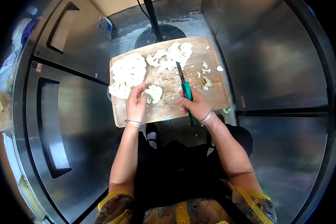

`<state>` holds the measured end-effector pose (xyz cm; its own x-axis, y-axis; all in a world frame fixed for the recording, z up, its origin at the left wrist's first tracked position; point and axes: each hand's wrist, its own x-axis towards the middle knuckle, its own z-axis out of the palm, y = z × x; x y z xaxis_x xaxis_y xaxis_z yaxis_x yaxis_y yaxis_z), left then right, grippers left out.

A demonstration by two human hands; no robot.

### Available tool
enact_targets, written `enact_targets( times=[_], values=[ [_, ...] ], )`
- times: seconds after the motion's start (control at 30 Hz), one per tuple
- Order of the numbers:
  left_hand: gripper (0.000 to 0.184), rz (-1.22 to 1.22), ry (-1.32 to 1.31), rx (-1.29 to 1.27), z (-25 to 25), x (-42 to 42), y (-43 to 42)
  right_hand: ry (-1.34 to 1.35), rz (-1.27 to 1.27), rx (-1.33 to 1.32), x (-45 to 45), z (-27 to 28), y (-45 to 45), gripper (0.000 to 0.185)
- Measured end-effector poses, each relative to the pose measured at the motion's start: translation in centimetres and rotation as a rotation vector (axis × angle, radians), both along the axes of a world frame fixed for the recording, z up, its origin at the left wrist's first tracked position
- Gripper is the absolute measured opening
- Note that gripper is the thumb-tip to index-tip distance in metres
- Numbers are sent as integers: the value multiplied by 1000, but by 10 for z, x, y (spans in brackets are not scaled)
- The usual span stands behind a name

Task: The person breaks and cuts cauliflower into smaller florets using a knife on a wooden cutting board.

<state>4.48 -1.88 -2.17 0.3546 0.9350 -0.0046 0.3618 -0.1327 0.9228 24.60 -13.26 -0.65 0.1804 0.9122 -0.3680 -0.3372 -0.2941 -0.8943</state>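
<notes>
A wooden cutting board (168,108) lies in front of me with white cauliflower on it. My left hand (136,104) is closed at the left edge of a cauliflower floret (155,93), its thumb and fingers gripping the side. Just beyond that hand, a large mass of cauliflower (127,72) covers the board's left side. My right hand (196,104) is wrapped round the green handle of a knife (187,92). The dark blade points away from me, its tip near more cauliflower pieces (175,53) at the board's far side.
Small cauliflower scraps (206,81) are scattered on the board's right part. Steel cabinets with recessed handles (58,130) stand close on the left, and another steel cabinet (272,56) on the right. Behind the board a black pole (153,20) rises from a round base (143,37).
</notes>
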Motion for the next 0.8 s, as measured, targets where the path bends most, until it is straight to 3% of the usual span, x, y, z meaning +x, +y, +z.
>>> enact_targets(
  times=[0.13,0.2,0.27,0.33,0.47,0.8],
  values=[
    [36,58,24,-23,-17,-10,-18,-54,34,-28,-4,4,-3,26],
    [42,54,182,137,-18,-4,-14,-91,51,-54,-7,3,-4,26],
    [44,100,79,35,-18,4,-10,-156,97,-69,-8,1,-7,27],
    [42,22,209,99,-20,6,-7,-214,117,-80,-9,5,-9,27],
    [33,12,220,170,-24,13,-6,-332,213,-146,-11,14,-9,28],
    [29,49,91,158,-29,31,-9,-347,211,-94,-10,12,-9,40]
  ],
)
